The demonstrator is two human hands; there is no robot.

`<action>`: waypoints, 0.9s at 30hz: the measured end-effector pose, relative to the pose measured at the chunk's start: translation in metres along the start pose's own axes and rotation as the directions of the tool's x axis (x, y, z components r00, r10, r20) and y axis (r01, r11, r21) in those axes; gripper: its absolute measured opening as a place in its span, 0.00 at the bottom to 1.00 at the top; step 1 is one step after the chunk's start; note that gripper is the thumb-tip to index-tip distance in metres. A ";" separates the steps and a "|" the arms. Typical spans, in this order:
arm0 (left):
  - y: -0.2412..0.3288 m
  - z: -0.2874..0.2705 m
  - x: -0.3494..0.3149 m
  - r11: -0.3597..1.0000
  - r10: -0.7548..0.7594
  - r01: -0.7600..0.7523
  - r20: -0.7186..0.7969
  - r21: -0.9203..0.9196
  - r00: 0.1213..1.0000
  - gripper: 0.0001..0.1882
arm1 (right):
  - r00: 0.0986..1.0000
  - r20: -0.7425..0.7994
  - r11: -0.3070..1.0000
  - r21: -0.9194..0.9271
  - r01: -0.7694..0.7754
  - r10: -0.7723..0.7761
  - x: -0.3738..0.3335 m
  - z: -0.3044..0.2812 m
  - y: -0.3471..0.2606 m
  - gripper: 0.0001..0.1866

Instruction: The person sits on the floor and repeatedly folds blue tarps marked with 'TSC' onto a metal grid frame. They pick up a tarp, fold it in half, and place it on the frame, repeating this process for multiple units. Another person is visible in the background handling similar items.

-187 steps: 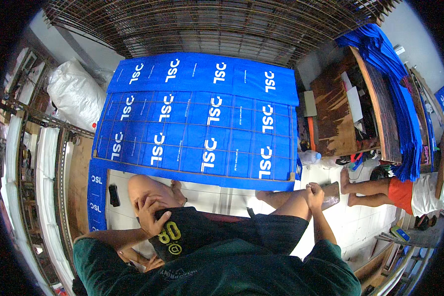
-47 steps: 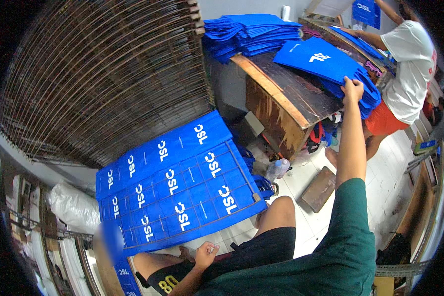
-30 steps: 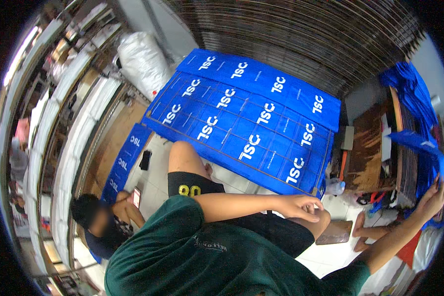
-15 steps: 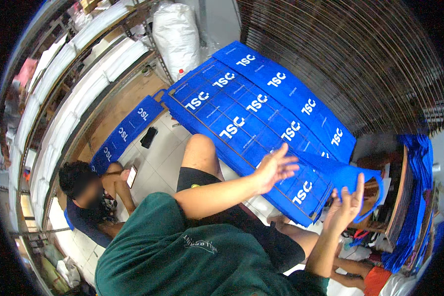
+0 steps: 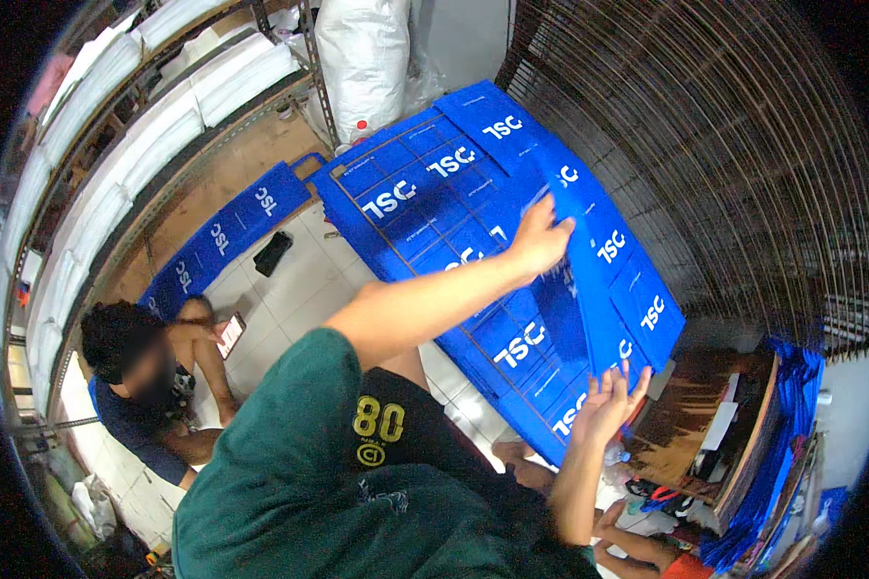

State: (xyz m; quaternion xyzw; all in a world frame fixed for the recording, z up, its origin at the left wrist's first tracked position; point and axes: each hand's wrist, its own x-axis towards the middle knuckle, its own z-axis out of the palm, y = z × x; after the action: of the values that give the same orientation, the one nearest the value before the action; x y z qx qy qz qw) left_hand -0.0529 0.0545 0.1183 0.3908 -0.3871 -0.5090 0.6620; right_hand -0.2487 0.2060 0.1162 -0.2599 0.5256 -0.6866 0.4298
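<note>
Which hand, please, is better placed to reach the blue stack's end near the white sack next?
Probably the left hand: it is over the blue stack, nearer the white sack; the right hand is farther off.

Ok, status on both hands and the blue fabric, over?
Left hand at blue fabric piece, right hand by its near end; grips unclear. Piece blurred, over blue stack. Seated person off left, apart from hands.

In front of you, a wire rack (image 5: 339,172) carries blue printed sheets (image 5: 624,259): a row lies flat along its far edge, while more blue pieces (image 5: 418,220) show beneath its wires toward the near edge.
</note>
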 end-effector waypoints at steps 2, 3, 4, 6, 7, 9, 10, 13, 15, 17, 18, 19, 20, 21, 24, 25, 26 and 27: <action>-0.008 -0.008 0.054 0.978 0.133 -0.136 0.025 0.155 0.991 0.22 | 0.989 -0.100 0.983 0.155 -0.094 0.111 0.029 0.020 0.020 0.30; 0.034 0.004 0.052 0.956 0.088 -0.090 0.020 0.280 0.996 0.21 | 0.983 -0.140 0.974 0.213 -0.084 0.115 0.057 0.008 0.038 0.30; 0.027 -0.007 0.077 0.962 0.172 -0.182 0.065 0.204 0.983 0.20 | 0.981 -0.135 0.958 0.270 -0.098 0.138 0.076 0.011 0.053 0.29; 0.029 -0.026 0.111 0.949 0.289 -0.292 0.041 0.120 0.956 0.19 | 0.979 -0.093 0.932 0.331 -0.144 0.184 0.112 0.022 0.080 0.31; 0.064 -0.034 0.101 0.963 0.229 -0.229 0.015 0.139 0.973 0.19 | 0.975 -0.081 0.917 0.366 -0.162 0.205 0.127 0.031 0.089 0.32; 0.067 -0.078 0.119 0.938 0.279 -0.271 -0.009 0.218 0.960 0.20 | 0.976 -0.036 0.920 0.344 -0.189 0.214 0.145 0.067 0.106 0.36; 0.065 -0.100 0.122 0.956 0.239 -0.221 -0.076 0.193 0.968 0.19 | 0.968 -0.001 0.932 0.273 -0.240 0.249 0.150 0.089 0.109 0.41; 0.038 -0.176 0.144 0.951 0.170 -0.097 -0.235 0.293 0.957 0.27 | 0.949 0.125 0.951 0.077 -0.300 0.290 0.160 0.144 0.122 0.47; 0.000 -0.223 0.162 0.956 0.147 -0.035 -0.373 0.292 0.916 0.30 | 0.934 0.179 0.947 0.022 -0.320 0.311 0.176 0.164 0.150 0.44; -0.038 -0.257 0.173 0.971 0.086 0.035 -0.482 0.237 0.872 0.34 | 0.918 0.193 0.938 -0.036 -0.345 0.345 0.187 0.179 0.180 0.42; -0.065 -0.281 0.181 0.965 0.105 0.042 -0.527 0.260 0.843 0.30 | 0.912 0.185 0.931 -0.073 -0.358 0.366 0.189 0.187 0.194 0.41; -0.088 -0.295 0.186 0.949 0.060 0.127 -0.562 0.287 0.825 0.32 | 0.908 0.227 0.935 -0.126 -0.330 0.352 0.192 0.190 0.206 0.39; -0.108 -0.306 0.192 0.926 0.020 0.211 -0.597 0.315 0.802 0.34 | 0.914 0.168 0.926 -0.139 -0.350 0.370 0.195 0.193 0.221 0.37; -0.134 -0.329 0.194 0.875 0.055 0.254 -0.605 0.413 0.794 0.36 | 0.909 0.183 0.921 -0.190 -0.340 0.374 0.190 0.198 0.230 0.38; -0.183 -0.367 0.197 0.729 0.087 0.371 -0.616 0.575 0.783 0.42 | 0.885 0.136 0.877 -0.267 -0.400 0.445 0.194 0.198 0.254 0.39; -0.188 -0.366 0.196 0.723 0.056 0.399 -0.624 0.563 0.780 0.43 | 0.874 0.097 0.856 -0.276 -0.436 0.476 0.196 0.192 0.261 0.39; -0.194 -0.362 0.195 0.681 0.055 0.440 -0.641 0.585 0.766 0.44 | 0.881 0.089 0.861 -0.275 -0.427 0.465 0.198 0.185 0.266 0.39; -0.189 -0.353 0.189 0.635 0.057 0.484 -0.661 0.602 0.748 0.44 | 0.886 0.087 0.866 -0.275 -0.418 0.455 0.199 0.182 0.271 0.39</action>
State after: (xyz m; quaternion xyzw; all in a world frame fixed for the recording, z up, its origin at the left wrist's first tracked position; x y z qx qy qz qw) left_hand 0.2334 -0.1201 -0.1714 0.8166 -0.2643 -0.2249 0.4613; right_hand -0.1146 -0.0777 -0.1021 -0.2362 0.6191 -0.4786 0.5761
